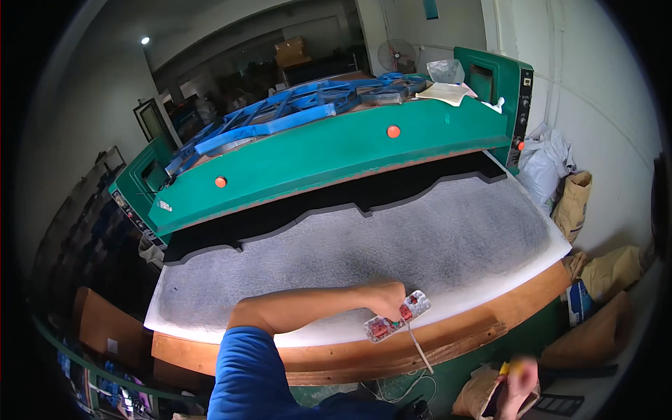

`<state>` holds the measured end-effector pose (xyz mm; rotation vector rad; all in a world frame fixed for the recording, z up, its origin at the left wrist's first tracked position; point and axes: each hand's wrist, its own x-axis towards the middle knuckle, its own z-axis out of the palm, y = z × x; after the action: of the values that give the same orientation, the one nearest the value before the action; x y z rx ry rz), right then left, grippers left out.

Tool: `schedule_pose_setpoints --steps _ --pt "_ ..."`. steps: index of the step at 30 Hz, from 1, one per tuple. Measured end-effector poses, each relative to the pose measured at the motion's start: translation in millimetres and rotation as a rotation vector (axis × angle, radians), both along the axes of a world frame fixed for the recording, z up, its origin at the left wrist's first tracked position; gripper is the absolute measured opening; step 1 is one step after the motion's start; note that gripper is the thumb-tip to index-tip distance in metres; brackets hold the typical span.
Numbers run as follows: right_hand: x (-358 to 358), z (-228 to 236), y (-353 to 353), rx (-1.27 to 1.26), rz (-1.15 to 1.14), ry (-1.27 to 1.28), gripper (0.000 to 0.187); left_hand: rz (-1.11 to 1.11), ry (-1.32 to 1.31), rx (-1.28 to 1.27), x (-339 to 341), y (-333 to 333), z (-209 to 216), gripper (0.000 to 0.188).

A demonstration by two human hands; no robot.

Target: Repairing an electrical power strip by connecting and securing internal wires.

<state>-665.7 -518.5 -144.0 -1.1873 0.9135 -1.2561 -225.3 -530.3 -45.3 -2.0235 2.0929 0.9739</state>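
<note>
Nearby, a brown paper sack sits by the right hand. The left hand curls at a long white switch box before a grey sheet and green metal machine; I can't tell either grip.

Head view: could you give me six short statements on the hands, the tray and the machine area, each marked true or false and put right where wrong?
1. The left hand is at the white tray. True.
2. The blue frames lie on the floor. False: they lie on top of the green machine.
3. Two orange buttons show on its front. True.
4. Nothing red shows in the tray. False: red pieces do.
5. A fan shows behind the machine. True.
6. The right hand touches the tray. False: it is apart, near a brown bag.
</note>
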Motion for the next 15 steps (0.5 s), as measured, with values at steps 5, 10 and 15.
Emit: schedule_pose_setpoints --steps 5,10,15 --pt "138 87 16 -0.265 0.150 -0.022 0.034 0.077 0.231 -0.042 15 -8 -15 0.024" --pt "200 81 13 -0.545 0.268 0.171 0.036 0.027 0.271 -0.020 42 -18 -6 0.022" --pt "211 78 12 -0.627 0.289 0.276 0.036 0.017 0.320 0.055 37 -17 -8 0.019"
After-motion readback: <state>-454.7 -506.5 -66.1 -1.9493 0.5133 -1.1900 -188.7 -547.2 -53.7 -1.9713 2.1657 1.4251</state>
